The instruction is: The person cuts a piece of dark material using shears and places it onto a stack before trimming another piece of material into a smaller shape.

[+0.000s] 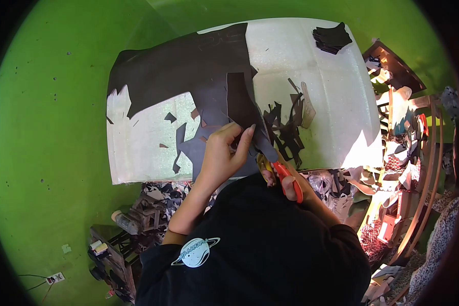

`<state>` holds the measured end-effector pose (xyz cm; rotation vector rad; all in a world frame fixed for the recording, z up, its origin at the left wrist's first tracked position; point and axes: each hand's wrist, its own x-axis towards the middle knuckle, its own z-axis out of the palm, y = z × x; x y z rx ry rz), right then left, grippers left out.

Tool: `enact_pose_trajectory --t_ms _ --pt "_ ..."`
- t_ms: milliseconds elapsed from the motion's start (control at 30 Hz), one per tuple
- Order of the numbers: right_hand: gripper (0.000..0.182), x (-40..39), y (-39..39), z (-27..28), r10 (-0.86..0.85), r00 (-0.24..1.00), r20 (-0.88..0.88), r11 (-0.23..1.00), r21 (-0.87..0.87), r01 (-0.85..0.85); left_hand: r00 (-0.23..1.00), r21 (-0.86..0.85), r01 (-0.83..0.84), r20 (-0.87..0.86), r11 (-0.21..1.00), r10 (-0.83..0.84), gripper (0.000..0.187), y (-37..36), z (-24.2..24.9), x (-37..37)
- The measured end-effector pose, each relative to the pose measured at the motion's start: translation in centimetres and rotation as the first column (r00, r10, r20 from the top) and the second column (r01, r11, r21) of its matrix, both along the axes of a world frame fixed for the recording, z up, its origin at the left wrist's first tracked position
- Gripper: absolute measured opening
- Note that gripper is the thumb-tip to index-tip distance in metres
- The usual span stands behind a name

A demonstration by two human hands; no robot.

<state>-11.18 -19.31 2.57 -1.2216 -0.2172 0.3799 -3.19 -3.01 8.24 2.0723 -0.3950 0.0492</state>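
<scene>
A large dark sheet (178, 66) with ragged cut edges lies over the white table (336, 97). On top of its lower part rests a dark brown shaped piece (239, 97). My left hand (228, 148) is at the lower end of that piece, thumb and fingers brought together at its edge; whether they pinch it is hard to see. My right hand (285, 182) grips red-handled scissors (281, 172), close to the table's front edge and right of my left hand. The scissor blades are mostly hidden by dark material.
Dark offcuts (290, 135) and a pale shaped strip (308, 104) lie right of the sheet. A stack of dark pieces (332, 38) sits at the back right. Scraps (160, 196) cover the floor. A wooden rack (120, 260) stands lower left, and cluttered shelving is on the right.
</scene>
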Motion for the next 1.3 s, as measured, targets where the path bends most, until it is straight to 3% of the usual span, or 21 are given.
enact_pose_trajectory --t_ms 200,367,500,567,700,767,833,1000,1300 --pt "0.079 -0.1 -0.3 -0.1 0.074 0.994 -0.078 0.995 0.072 -0.068 0.999 -0.004 -0.018 -0.04 1.0 0.018 0.029 0.3 0.3 -0.5" --pt "0.064 -0.2 -0.4 0.1 0.042 0.994 -0.105 0.997 0.066 -0.035 1.0 -0.001 -0.018 -0.025 1.0 0.018 0.029 0.3 0.2 -0.7" --pt "0.063 -0.2 -0.5 0.8 0.025 0.993 -0.115 0.999 0.036 -0.021 0.999 -0.031 -0.017 -0.032 0.999 0.016 0.028 0.3 0.2 -0.8" --pt "0.065 -0.1 -0.8 -0.6 0.041 0.997 0.068 0.999 -0.024 -0.04 0.999 -0.018 -0.016 -0.03 1.0 0.015 0.028 0.4 0.0 -0.7" --pt "0.068 0.0 -0.6 -0.3 0.049 0.993 0.108 0.996 -0.08 -0.04 0.98 -0.13 -0.011 -0.197 0.992 -0.014 0.028 0.7 -1.1 -0.7" --pt "0.069 -0.3 0.0 0.2 -0.061 0.997 0.036 0.995 -0.076 0.064 0.966 -0.167 0.008 -0.253 0.986 -0.05 0.028 0.7 -1.6 -0.8" --pt "0.067 0.0 -0.4 -0.3 -0.015 0.999 0.041 0.998 -0.055 0.017 0.946 -0.239 -0.017 -0.319 0.971 -0.062 0.029 0.7 -1.6 -0.8" --pt "0.06 0.2 -0.7 -0.5 0.053 0.996 0.067 0.999 -0.017 -0.052 0.919 -0.336 -0.023 -0.378 0.942 -0.112 0.03 0.7 -1.5 -0.7" --pt "0.049 -0.1 -0.5 -0.5 0.041 0.998 -0.052 0.999 -0.002 -0.041 0.903 -0.394 -0.035 -0.407 0.918 -0.14 0.03 0.7 -1.7 -0.7"
